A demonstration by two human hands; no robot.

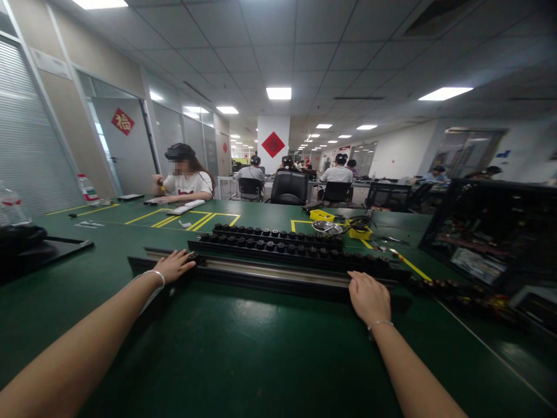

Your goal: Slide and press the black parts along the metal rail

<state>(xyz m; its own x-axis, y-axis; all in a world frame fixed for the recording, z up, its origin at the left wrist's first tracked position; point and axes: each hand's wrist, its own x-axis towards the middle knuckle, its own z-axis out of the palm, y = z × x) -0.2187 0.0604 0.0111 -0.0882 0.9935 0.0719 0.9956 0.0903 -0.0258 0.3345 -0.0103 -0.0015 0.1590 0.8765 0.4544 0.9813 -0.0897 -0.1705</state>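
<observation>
A long black rail (270, 271) with a shiny metal strip along its channel lies crosswise on the green table. My left hand (173, 267) is at its left end, with the fingertips closed at a small black part (192, 257) in the channel. Near the other end, my right hand (369, 297) bends its fingers over the rail and holds it; the thumb is only partly visible. Just behind lie two black strips, a nearer one (270, 248) and a farther one (278, 235), both carrying rows of round black pieces.
A metal dish (327, 227) and yellow bins (322, 216) stand behind the strips, beside black cables. On the right is a big dark open frame (487, 238). Bottles (88, 190) and a black tray (69, 249) are at left. Across the table sits a person (187, 180) wearing a headset.
</observation>
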